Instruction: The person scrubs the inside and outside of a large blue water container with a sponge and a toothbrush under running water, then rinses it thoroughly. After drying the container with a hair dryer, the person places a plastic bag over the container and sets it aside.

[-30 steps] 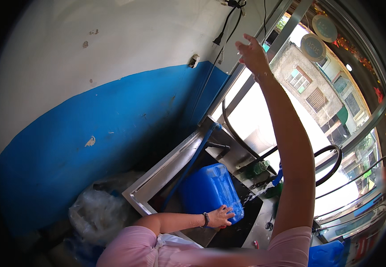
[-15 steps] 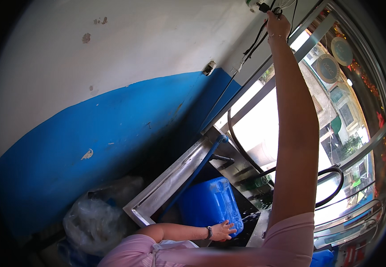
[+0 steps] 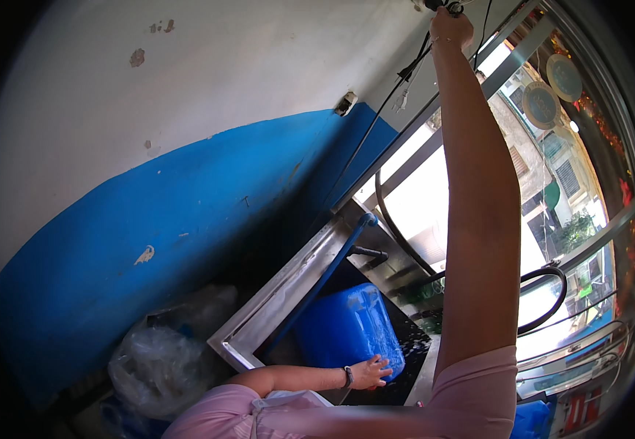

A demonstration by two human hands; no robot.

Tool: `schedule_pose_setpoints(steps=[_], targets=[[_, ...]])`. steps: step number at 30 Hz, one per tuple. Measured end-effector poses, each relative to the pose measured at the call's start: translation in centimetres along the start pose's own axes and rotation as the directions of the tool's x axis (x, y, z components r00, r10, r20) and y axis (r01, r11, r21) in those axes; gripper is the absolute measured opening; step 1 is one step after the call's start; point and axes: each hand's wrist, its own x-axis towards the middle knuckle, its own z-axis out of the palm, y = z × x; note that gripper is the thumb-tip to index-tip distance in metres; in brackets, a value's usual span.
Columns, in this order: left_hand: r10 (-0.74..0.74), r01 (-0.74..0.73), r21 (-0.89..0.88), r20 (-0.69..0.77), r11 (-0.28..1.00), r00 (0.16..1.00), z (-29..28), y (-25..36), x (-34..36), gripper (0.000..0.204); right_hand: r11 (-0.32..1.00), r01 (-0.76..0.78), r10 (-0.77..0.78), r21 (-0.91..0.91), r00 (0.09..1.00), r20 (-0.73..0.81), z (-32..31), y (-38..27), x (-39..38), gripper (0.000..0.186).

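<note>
High at the top edge, my right hand (image 3: 451, 28) has its fingers closed on a black plug (image 3: 434, 5) among dangling cords (image 3: 415, 62) on the wall. My left hand (image 3: 368, 373) rests with fingers apart on the lower corner of a blue plastic jerrycan (image 3: 337, 323), which lies in a steel sink (image 3: 277, 282). A blue pipe (image 3: 332, 261) crosses the sink, and water droplets (image 3: 414, 342) scatter beside the jerrycan. My right forearm hides part of the area behind the sink.
A clear plastic bag (image 3: 152, 366) is bunched left of the sink, by a blue-and-white wall (image 3: 112, 227) with a socket (image 3: 344, 104). A glass front (image 3: 566, 175) is on the right, with a black hose loop (image 3: 551, 314) before it. Another blue container (image 3: 529, 418) sits low right.
My right hand has reached up to the top of the wall and closed on the plug. My left hand stays on the jerrycan. The view has shifted slightly.
</note>
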Motion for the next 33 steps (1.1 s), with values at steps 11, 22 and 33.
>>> schedule_pose_setpoints(steps=[11, 22, 33], targets=[[-0.019, 0.019, -0.004, -0.054, 1.0, 0.998, -0.6, 0.0, -0.4, 0.023, 0.729, 0.681, -0.604, 0.069, 0.593, 0.532, -23.6, -2.2, -20.4, 0.042], [-0.242, 0.182, -0.472, -0.068, 0.863, 0.968, -5.0, -1.7, 1.9, 0.058, -0.112, -0.711, 0.948, -0.694, -0.286, 0.139, -54.7, 15.5, -58.8, 0.082], [-0.957, 0.956, -0.051, 0.019, 0.288, 0.289, -10.3, -17.1, 1.4, 0.081, -0.234, -0.875, 0.907, 0.423, -0.039, 0.419, -51.3, 18.8, -68.2, 0.065]])
